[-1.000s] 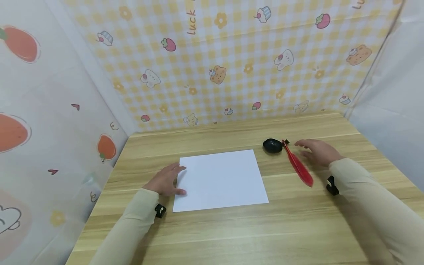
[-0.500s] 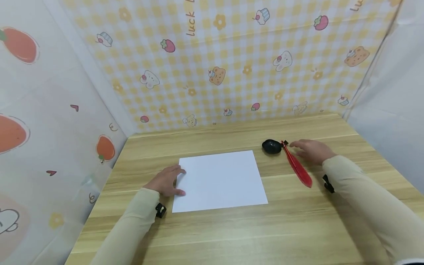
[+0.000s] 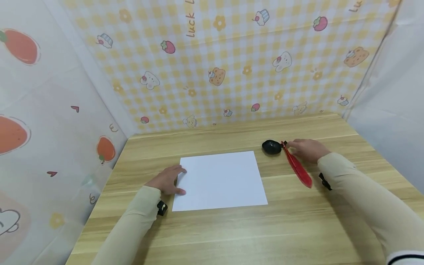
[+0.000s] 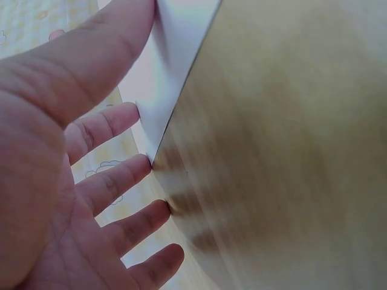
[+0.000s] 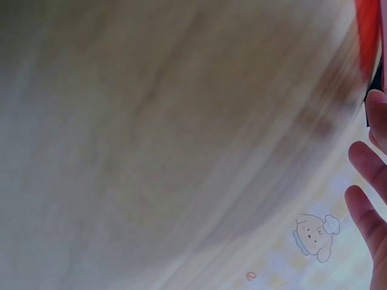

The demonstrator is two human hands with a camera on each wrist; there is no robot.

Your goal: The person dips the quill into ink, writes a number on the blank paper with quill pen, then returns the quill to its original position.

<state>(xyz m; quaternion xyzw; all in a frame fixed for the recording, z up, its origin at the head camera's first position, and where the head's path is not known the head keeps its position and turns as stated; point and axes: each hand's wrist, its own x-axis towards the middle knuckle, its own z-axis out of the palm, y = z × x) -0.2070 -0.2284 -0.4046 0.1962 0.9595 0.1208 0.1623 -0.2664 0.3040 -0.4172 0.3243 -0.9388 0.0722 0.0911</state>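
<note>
A blank white sheet of paper [image 3: 220,180] lies flat on the wooden table. Across its left edge rests my left hand [image 3: 165,180], thumb and fingers spread; in the left wrist view the fingertips sit along the border of the paper [image 4: 175,54]. To the right of the sheet is a glossy black oval object [image 3: 272,147] with a short black stub beside it. A red feather pen [image 3: 298,169] lies slanted, its thin end at that stub. My right hand [image 3: 308,150] has its fingertips right at the stub and the pen's thin end; the thumb is mostly hidden.
The wooden table [image 3: 225,235] ends at a yellow-checked cloth backdrop [image 3: 205,55] behind. Pale sheeting [image 3: 56,132] hangs at the left, and white sheeting [image 3: 391,103] stands at the right. A small black wrist mount [image 3: 161,208] sits under the left cuff.
My right hand has moved left, from beside the feather pen to its thin end. The left hand, paper, black oval object and pen hold their places.
</note>
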